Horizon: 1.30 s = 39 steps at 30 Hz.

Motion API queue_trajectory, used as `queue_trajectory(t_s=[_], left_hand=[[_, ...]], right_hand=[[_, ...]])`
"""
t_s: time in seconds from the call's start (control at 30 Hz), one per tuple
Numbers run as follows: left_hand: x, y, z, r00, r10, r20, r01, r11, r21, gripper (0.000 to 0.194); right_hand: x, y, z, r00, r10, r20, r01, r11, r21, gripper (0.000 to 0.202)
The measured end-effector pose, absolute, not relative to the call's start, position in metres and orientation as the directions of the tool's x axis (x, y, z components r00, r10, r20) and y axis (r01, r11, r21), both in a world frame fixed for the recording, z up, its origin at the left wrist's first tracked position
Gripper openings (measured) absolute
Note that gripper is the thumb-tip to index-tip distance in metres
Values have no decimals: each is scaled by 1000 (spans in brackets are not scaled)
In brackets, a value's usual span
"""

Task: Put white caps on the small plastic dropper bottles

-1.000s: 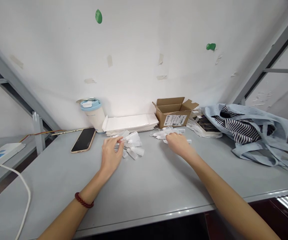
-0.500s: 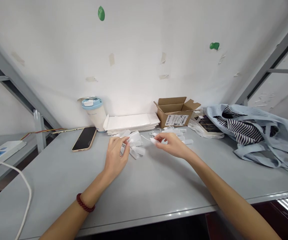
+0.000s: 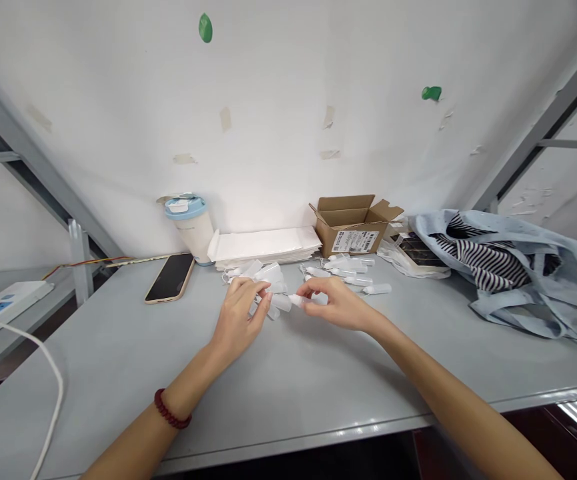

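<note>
My left hand (image 3: pixel 241 319) pinches a small clear plastic tube (image 3: pixel 279 302) lifted from a loose pile of clear tubes (image 3: pixel 263 275) just behind it. My right hand (image 3: pixel 335 304) holds a small white cap piece (image 3: pixel 297 301) by the fingertips, its tip almost touching the tube's open end. The two hands meet over the middle of the grey table (image 3: pixel 288 373). A second pile of small white pieces (image 3: pixel 348 270) lies just behind my right hand.
At the back stand a blue-lidded cup (image 3: pixel 191 227), a stack of white envelopes (image 3: pixel 263 245) and an open cardboard box (image 3: pixel 353 223). A phone (image 3: pixel 171 278) lies at the left. A blue cloth bag with striped fabric (image 3: pixel 508 260) fills the right side. A white cable (image 3: pixel 43 373) curves at the left edge.
My right hand lifted a white piece from the right pile and carried it left towards my left hand, which picked up a clear tube and turned it towards the piece.
</note>
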State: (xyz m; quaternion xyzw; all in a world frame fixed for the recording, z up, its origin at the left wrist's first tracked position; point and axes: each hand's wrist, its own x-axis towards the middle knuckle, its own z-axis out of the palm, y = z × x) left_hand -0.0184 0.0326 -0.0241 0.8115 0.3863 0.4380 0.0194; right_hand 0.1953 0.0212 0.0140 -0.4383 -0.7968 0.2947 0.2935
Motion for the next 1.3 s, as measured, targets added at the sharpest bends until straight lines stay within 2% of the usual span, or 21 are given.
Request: queue_trajectory(t_s=[0.27, 0.53, 0.63, 1.3], left_hand=[[-16, 30, -23, 371, 617, 695, 552, -748, 369, 13], [-13, 23, -19, 360, 777, 517, 494, -629, 600, 16], [-14, 23, -18, 346, 802, 487, 479, -597, 644, 16], [-13, 23, -17, 369, 775, 512, 465, -631, 621, 15]], right_hand=[[192, 20, 12, -419, 882, 216, 538, 432, -724, 14], [189, 18, 14, -425, 885, 189, 521, 409, -749, 12], [189, 18, 14, -427, 882, 197, 511, 416, -752, 12], [191, 21, 13, -426, 869, 251, 506, 459, -730, 12]])
